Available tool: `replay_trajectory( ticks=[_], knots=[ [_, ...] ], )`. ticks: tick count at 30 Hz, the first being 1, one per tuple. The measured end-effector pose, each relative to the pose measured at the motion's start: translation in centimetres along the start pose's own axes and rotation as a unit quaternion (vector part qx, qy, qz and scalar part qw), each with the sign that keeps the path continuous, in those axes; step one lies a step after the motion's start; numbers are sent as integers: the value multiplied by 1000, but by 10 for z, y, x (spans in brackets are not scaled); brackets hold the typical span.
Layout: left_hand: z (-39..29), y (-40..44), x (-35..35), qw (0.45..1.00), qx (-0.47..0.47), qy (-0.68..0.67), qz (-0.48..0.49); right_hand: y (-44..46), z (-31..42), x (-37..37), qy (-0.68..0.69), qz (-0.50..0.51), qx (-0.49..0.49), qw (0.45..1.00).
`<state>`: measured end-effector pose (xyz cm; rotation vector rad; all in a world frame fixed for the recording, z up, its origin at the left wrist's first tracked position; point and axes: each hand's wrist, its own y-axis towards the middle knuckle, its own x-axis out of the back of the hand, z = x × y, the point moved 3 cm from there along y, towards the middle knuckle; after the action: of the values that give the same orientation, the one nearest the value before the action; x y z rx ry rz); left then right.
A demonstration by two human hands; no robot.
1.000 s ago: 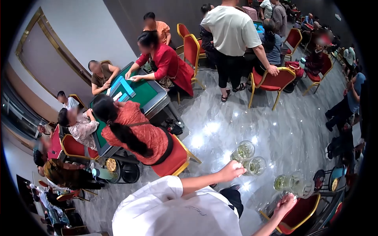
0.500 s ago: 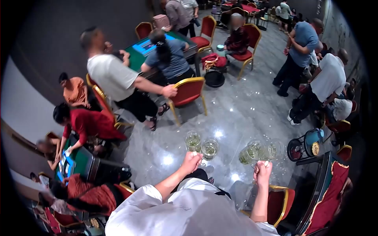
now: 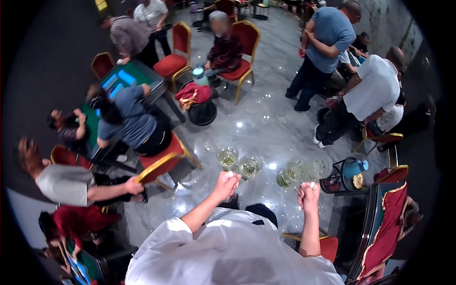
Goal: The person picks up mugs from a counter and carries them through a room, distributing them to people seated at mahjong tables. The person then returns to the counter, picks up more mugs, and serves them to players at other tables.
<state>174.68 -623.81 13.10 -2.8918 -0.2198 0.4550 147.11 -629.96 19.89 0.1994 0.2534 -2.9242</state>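
Observation:
My left hand (image 3: 226,184) is closed on the handles of two clear glass mugs. One mug (image 3: 227,158) is at the left and the other mug (image 3: 250,166) just right of it; green leaves show in both. Closed too, my right hand (image 3: 308,194) grips another pair. Of these, the left mug (image 3: 289,173) is tilted and has green leaves inside, while the right mug (image 3: 319,168) looks mostly clear. The handles are largely hidden by my fingers. Both pairs are held out in front of my white shirt, above the floor.
A person in a grey-white shirt holds a red chair (image 3: 159,164) at the left. Two people stand at the upper right. A round stand (image 3: 343,176) with a blue bottle (image 3: 355,168) and a table with red cloth (image 3: 387,228) are at the right.
My view has turned right, so the tables and people have shifted left. Both hands still hold the mugs, and the two pairs are at more even height than in the first frame.

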Motion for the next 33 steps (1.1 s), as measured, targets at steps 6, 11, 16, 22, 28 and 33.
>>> replay_trajectory(
  ticks=[6,11,16,22,28,33],
  knots=[
    [-42,176,-20,999,31,18,9,160,30,9,29,-28,-23,999],
    [-47,321,-33,1000,27,6,-9,304,52,24,20,5,4,1000],
    [-64,455,-44,999,29,-17,-24,449,96,30,22,56,-8,998],
    [-86,613,-51,999,5,5,-40,621,147,26,-13,56,-4,998],
    [-129,766,-45,999,1,27,-18,792,177,6,30,16,43,999],
    [-157,894,-26,999,-12,43,13,922,202,-15,31,37,77,996]
  ],
)
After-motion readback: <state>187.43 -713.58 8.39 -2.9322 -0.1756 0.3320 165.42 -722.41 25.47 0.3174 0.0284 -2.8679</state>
